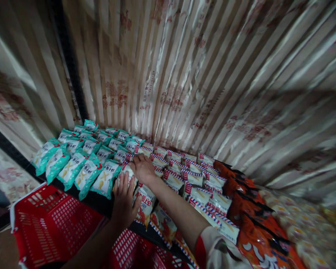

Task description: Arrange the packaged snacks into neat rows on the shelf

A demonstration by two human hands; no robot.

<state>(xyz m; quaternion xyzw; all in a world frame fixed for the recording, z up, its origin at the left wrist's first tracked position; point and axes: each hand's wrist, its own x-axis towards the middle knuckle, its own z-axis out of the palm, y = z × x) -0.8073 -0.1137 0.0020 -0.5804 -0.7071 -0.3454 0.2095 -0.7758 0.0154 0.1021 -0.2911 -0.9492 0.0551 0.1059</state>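
Note:
My left hand (pixel 125 200) lies on a cream snack bag (pixel 126 172) in the front row, its fingers stretched out over the bag and the thumb apart. Just behind it, my right hand (pixel 142 169) reaches over from the right and rests with slightly bent fingers at the back end of the same bag. Part of this bag is hidden under both hands. To its left stand rows of teal and white snack bags (pixel 103 178). More cream bags (pixel 194 177) with red and blue striped edges fill the rows on the right.
Under the shelf's front edge is a red plastic basket (pixel 56 224) with slotted walls. Orange bags (pixel 254 231) lie farther right, beside blurred clear packs (pixel 305 224). A pleated, patterned curtain (pixel 156 74) hangs behind the shelf, with a dark upright post (pixel 68 63) at left.

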